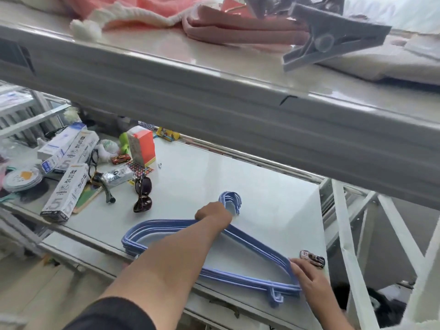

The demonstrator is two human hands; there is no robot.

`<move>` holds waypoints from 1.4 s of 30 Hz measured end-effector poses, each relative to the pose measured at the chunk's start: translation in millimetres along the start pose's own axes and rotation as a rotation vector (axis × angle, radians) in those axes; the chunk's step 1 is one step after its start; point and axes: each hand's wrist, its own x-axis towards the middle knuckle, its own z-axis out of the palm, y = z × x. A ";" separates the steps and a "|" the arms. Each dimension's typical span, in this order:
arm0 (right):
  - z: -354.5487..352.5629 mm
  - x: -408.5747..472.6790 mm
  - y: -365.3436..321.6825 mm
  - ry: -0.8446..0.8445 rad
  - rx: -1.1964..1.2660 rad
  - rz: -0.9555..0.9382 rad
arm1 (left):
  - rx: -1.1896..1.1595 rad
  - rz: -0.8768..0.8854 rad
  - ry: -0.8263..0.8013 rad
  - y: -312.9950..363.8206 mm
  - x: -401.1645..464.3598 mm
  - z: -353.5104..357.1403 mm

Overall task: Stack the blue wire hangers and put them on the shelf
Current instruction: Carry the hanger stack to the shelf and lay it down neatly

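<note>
**Hanger stack on lower shelf: handling notes**

Location: the blue wire hangers (250, 248) lie flat as one nested stack on the pale lower shelf (273, 186), hooks pointing away from the person, one corner near the front edge.

Hands: left hand (214, 214) reaches across the stack and is closed around the necks just below the hooks. Right hand (309, 275) has its fingers curled against the stack's right corner, touching the wires; whether it pinches or only squares them up, cannot tell.

Handling, judged: thin coated wire, so light and fairly stiff, with some spring. The coating looks smooth, so single hangers will likely slide out of register if only one point is held. Best hold: necks bunched in one hand, the bottom bars or a corner steadied by the other. Not fragile.

Nearby: toy car (312, 257) just beside the right corner; sunglasses (142, 195) and boxes (64, 194) well apart to the left.
</note>
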 end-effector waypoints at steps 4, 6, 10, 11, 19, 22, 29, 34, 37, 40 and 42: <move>0.2 5.2 12.0 0.026 0.166 -0.022 | 0.002 -0.047 -0.005 4.3 0.9 -4.9; 3.0 4.4 15.8 -0.002 0.168 -0.010 | 0.008 -0.052 0.007 5.1 -0.4 -5.4; 7.3 2.7 4.3 0.024 0.204 0.033 | 0.009 -0.064 0.031 5.9 2.0 -2.6; 5.2 5.0 5.6 0.026 0.221 0.049 | 0.011 -0.062 0.032 6.7 3.0 -3.1; 5.4 9.5 9.0 0.061 0.244 0.081 | -0.013 -0.063 0.075 5.4 5.8 -2.7; 7.1 11.1 6.5 0.065 0.265 0.094 | -0.041 -0.060 0.067 2.9 5.4 -4.2; 10.9 7.4 -1.2 0.068 0.218 0.085 | -0.026 -0.037 -0.019 2.6 4.4 -10.9; 10.8 10.3 -2.3 0.074 0.216 0.106 | -0.026 -0.022 0.018 0.3 14.2 -8.1; 10.9 11.0 -4.2 0.090 0.213 0.133 | -0.025 -0.002 0.034 2.1 14.6 -5.1; 12.7 10.4 -3.0 0.099 0.211 0.140 | -0.005 0.025 0.028 0.2 14.8 -4.0; 14.2 8.5 -2.3 0.114 0.207 0.136 | -0.002 0.051 0.011 -1.8 13.1 -6.6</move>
